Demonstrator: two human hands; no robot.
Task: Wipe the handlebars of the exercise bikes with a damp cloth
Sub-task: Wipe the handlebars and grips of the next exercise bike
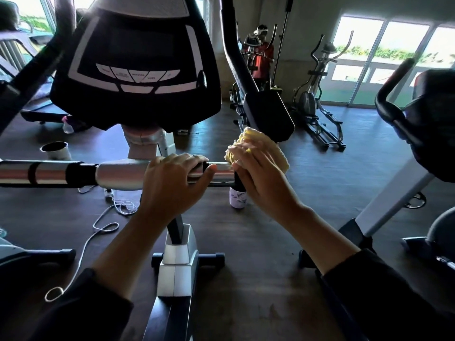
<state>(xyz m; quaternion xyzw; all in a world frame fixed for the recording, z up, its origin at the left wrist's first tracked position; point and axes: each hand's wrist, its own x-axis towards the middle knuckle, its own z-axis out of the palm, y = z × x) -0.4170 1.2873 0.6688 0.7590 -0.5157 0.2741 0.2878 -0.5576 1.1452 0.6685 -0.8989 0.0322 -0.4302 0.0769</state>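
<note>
Head view shows the left hand (pixel 176 172) curled over the silver handlebar (pixel 118 172) at centre, steadying it. At about three o'clock from it, the right hand (pixel 258 173) presses the bunched yellow cloth (pixel 261 146) onto the bar's right end, fingers fairly straight over the fabric. At twelve o'clock looms the bike's console (pixel 138 57); at six, a small bottle (pixel 237 196) stands on the floor. With the cloth wadded, it may slip off the bar's end or miss the underside.
</note>
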